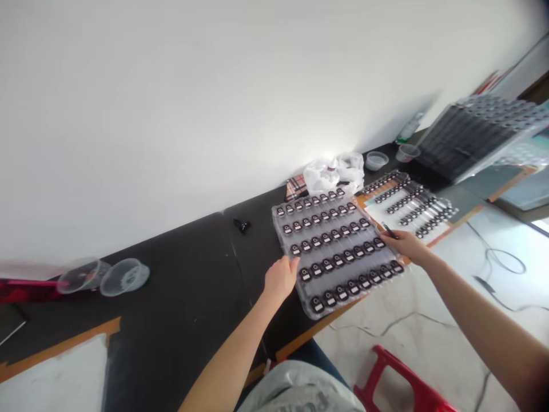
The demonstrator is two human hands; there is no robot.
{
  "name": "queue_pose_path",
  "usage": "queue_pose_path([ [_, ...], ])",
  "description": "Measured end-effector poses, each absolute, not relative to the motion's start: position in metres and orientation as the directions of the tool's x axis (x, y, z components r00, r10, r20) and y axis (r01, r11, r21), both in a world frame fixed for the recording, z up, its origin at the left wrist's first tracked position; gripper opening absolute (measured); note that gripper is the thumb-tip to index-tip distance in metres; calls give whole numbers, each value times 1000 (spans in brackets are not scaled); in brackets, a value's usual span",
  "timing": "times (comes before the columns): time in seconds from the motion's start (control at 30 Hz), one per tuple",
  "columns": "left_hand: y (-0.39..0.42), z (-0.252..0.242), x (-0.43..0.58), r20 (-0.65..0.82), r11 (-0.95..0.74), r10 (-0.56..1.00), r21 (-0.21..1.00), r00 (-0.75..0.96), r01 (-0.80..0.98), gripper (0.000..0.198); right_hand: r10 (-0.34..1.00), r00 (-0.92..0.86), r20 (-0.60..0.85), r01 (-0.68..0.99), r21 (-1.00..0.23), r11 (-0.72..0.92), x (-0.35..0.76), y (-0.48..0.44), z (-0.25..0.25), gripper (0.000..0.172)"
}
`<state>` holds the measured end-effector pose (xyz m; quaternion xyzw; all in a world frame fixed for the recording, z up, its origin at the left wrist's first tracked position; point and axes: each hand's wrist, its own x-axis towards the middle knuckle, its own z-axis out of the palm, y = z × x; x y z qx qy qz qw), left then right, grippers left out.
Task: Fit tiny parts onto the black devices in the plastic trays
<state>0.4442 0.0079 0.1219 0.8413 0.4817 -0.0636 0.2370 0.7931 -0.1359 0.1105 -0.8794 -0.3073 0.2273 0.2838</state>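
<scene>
A clear plastic tray [338, 252] with several rows of small black pieces, each with a white mark, lies at the table's front edge. My left hand [281, 278] is closed on its left rim, thumb on top. At the opposite rim is my right hand [403, 245], fingers closed around a thin black pen-like tool [389, 230] and also on the tray's edge. Whether the tool is a pen or tweezers is too small to tell. Just beyond the right hand lies a second tray [414, 206] of similar black pieces, over white paper.
Tall stacked trays [476, 134] stand at the far right. White plastic bags [328, 174] and a clear tub [376, 161] sit along the wall. A small black object [241, 225] and clear plastic bowls [124, 277] are on the left. A red stool [401, 380] stands below.
</scene>
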Motion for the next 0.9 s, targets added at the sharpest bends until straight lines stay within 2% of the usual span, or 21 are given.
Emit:
queue_pose_path([
  [0.27,8,125,447,-326,-464,781,269,533,844,46,695,647,-313,437,-595,-675,800,-135,110,44],
  [0.67,7,127,448,-316,-517,772,194,552,834,46,662,663,-350,432,-543,-720,794,-134,119,34],
  [0.9,7,126,448,-325,-493,782,200,532,847,48,632,685,-362,413,-522,-746,789,-134,126,33],
])
